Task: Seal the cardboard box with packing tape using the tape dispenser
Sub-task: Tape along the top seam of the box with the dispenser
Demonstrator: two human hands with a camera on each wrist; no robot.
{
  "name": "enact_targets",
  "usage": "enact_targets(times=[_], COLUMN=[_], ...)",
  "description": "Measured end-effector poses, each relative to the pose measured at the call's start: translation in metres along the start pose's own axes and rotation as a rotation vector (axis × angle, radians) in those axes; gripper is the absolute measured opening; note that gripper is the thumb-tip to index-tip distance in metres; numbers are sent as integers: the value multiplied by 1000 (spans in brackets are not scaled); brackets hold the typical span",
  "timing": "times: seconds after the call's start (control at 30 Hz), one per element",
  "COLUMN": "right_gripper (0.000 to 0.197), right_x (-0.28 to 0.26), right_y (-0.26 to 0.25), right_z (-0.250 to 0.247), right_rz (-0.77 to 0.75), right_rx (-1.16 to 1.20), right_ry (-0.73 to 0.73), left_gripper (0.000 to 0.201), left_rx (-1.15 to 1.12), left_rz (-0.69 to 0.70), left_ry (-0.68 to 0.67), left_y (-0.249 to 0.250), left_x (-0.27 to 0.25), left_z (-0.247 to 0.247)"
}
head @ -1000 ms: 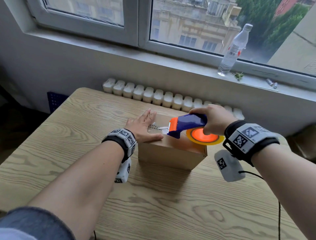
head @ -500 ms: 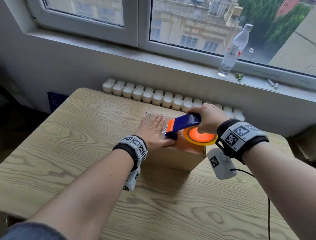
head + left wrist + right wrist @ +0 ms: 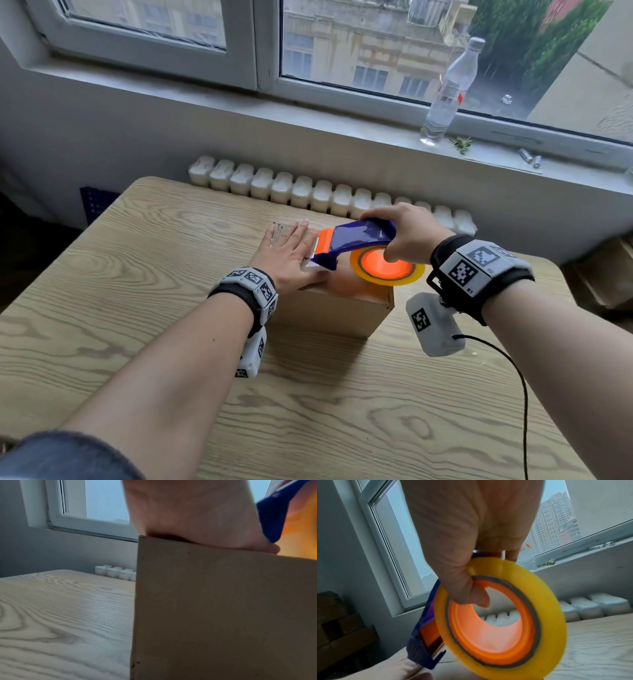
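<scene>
Centrally on the wooden table (image 3: 144, 308) stands the cardboard box (image 3: 335, 315). Flat on its top, fingers straight and spread, the left hand (image 3: 286, 255) presses down over the left part. Just beside it, the right hand (image 3: 407, 233) grips the blue-and-orange tape dispenser (image 3: 349, 243), thumb hooked inside the yellow tape roll (image 3: 387, 270), its orange blade end touching the left hand's fingers above the box top.

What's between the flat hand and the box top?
Nothing shows in the left wrist view: the left hand rests right on the cardboard box.
</scene>
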State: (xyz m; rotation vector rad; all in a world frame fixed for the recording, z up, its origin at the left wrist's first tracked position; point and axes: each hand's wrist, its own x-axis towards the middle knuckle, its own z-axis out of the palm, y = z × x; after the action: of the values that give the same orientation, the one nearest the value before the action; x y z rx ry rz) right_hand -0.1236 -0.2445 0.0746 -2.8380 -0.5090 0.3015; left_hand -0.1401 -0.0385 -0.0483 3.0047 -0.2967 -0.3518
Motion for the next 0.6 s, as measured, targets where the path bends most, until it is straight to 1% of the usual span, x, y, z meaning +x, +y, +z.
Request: enact_targets(times=[0.1, 0.2, 0.33, 0.5, 0.6], right_gripper=[77, 78, 80, 79, 75], right_x=[-5, -14, -30, -31, -28], right_y=[6, 16, 42, 49, 48], right_z=[-3, -11, -25, -14, -9], right_rz=[-8, 11, 95, 88, 89], right_rx=[32, -2, -45, -97, -119], right_ry=[-12, -10, -12, -21, -15], left_gripper=[95, 95, 96, 95, 94], left_rx=[2, 24, 36, 32, 37], left_rz=[-7, -14, -19, -24, -25], left_ry=[-5, -20, -39, -42, -50], left_y=[0, 1, 1, 2, 2], left_x=[-2, -4, -4, -5, -5], left_z=[-2, -4, -5, -5, -5])
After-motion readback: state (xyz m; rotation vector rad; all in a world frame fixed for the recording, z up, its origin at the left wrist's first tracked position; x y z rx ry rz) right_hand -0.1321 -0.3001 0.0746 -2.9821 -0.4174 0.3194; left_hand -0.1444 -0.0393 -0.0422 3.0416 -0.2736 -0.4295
